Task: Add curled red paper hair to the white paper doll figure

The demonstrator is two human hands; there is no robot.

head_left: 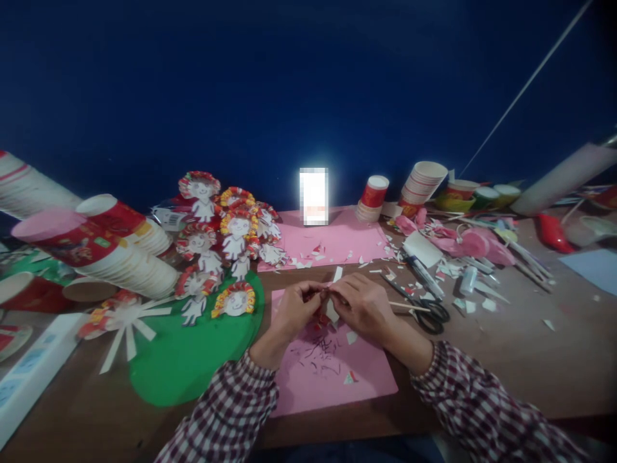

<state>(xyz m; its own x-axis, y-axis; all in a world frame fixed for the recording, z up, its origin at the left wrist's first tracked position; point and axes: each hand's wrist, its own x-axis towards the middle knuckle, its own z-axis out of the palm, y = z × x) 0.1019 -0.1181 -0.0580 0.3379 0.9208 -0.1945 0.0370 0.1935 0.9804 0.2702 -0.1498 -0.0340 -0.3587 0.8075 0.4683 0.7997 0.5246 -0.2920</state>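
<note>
L grip (297,308) + R grip (364,307): 2 hands, both pinched narrow on 1 paper bit (332,311)
Bit's spot: btwn fingertips, over near pink sheet (308,393)
Pink sheets: 2 total, far pink sheet (332,241) w/ scraps
Scissors (427,316): 1 pr, just beside R wrist
Green sheet (178,366): 1, on counter (530,366), left
In the way: fingers hide part of the bit

a head-worn camera is looking forward and down from the person's own viewpoint, facing across a brown surface (544,360) toward a dark blue backdrop (289,83). it is viewing widely yet from nearby: checked sleeves (226,408) are entering along the bottom edge, and the left hand (296,308) and right hand (365,305) are appearing below centre.
</note>
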